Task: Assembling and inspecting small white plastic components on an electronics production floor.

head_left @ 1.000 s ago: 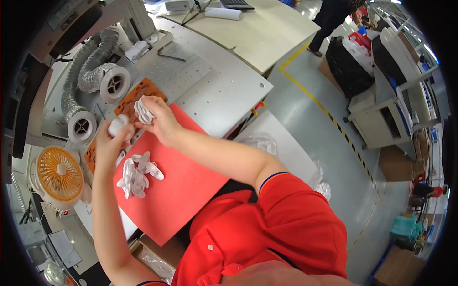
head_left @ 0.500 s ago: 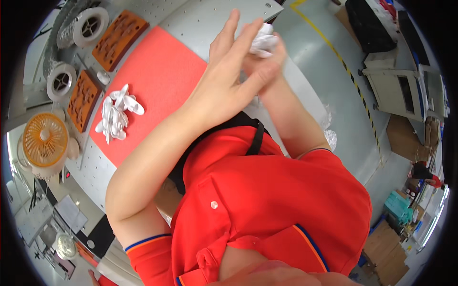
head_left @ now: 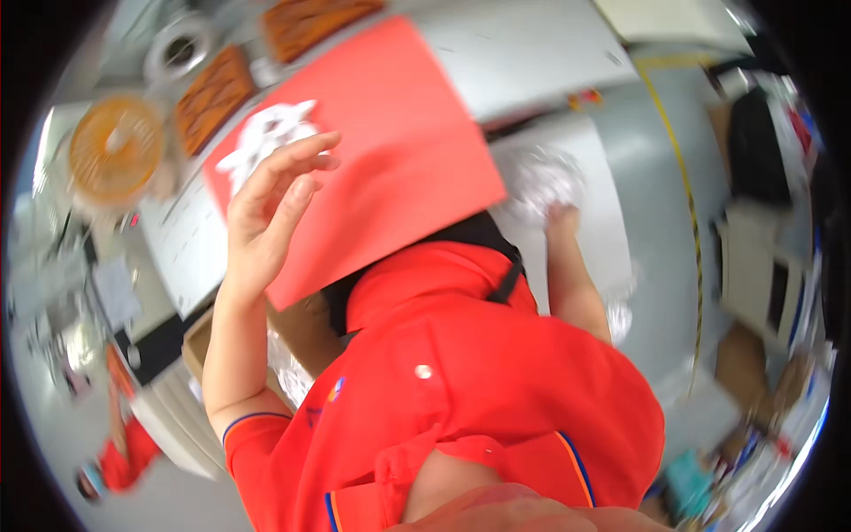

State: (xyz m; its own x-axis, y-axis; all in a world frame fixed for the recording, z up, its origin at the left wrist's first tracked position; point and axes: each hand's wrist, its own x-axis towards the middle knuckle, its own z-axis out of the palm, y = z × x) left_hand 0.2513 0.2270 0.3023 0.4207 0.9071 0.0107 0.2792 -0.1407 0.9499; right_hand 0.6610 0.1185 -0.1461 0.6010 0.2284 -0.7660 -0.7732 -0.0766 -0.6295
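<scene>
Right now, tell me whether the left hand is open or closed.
Open: the left hand is raised empty, fingers spread, over the red mat.

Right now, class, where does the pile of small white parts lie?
In the head view, the pile of small white parts lies on the upper-left corner of the flat red mat, just above the raised left hand.

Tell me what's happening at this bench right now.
A person in a red polo shirt stands at a table with a red mat. Their left hand is raised, open and empty, above the mat near a pile of small white parts. Their right hand reaches down beside the table into a crinkled clear plastic bag. The picture is blurred, so whether that hand grips anything is unclear.
</scene>
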